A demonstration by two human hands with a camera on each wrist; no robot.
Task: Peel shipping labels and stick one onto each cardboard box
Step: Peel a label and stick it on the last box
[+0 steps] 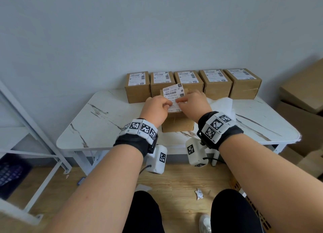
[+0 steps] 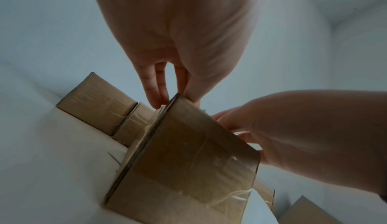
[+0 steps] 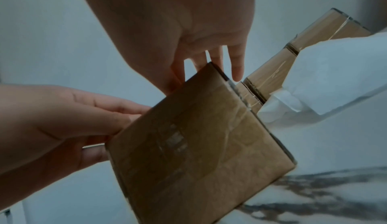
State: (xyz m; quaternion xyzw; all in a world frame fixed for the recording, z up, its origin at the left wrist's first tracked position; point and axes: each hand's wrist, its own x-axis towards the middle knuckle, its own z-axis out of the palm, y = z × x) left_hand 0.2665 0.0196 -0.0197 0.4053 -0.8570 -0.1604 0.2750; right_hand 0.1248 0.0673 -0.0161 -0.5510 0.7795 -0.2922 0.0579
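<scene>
A plain cardboard box [image 1: 177, 125] stands at the middle of the marble table [image 1: 97, 121], in front of a back row of several labelled boxes [image 1: 190, 82]. Over its top I hold a white shipping label [image 1: 173, 93] whose far end curls up off the box. My left hand [image 1: 167, 104] pinches the label's left side. My right hand [image 1: 180, 101] pinches its right side, fingers pointing left. In the wrist views the box [image 2: 188, 153] [image 3: 199, 144] fills the middle and hides the label; the fingers [image 2: 155, 95] [image 3: 236, 68] reach down over its top edge.
White crumpled backing paper [image 1: 222, 103] lies on the table to the right of the box. Large cardboard cartons [image 1: 300, 93] stand at the right. A white metal rack [image 1: 35, 128] is on the left. A paper scrap [image 1: 199, 193] lies on the wooden floor.
</scene>
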